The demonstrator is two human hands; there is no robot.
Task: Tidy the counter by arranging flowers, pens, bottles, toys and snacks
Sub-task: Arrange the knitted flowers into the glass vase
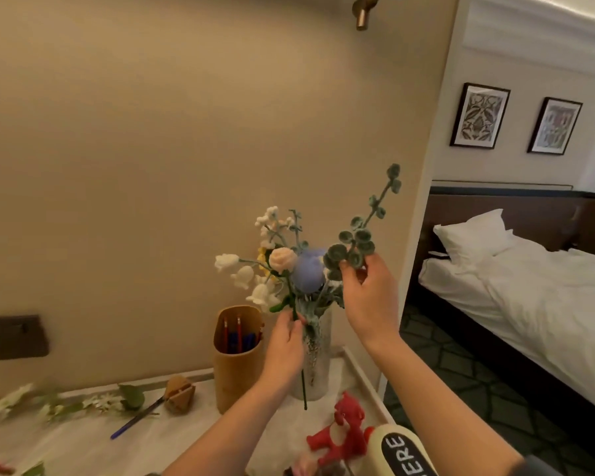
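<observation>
nearest, at the bottom right of the frame, a cream bottle [397, 451] with a black label lies beside a red toy [344, 431] on the table [83, 441]. just above them, both forearms reach up to the bouquet.

the left hand [284, 341] has its grip clamped on a dark stem [303, 389], pinched between thumb and fingers at the mouth of the glass vase [318, 369]; the stem's lower end hangs free in front of the vase. the right hand [368, 297], higher and to the right, has its grip pinched on the lower leaves of a green sprig [358, 242] that leans toward the upper right.

between the hands, a blue round flower [308, 273], a peach rose [282, 259] and white bell flowers [243, 274] stand bunched in the vase near the table's right edge. just left of the vase stands a tan pen holder [237, 365] with red and blue pens [238, 333] upright inside.

further left, a tan folded object [179, 393] touches a blue pen [134, 420] lying on the table, and loose white flowers [14, 400] with leaves lie along the wall at the lower left. a dark switch plate [12, 336] sits on the wall above them.

at the right of the frame, a bed [529, 304] with a white pillow [471, 235] stands under two framed pictures [480, 115].
</observation>
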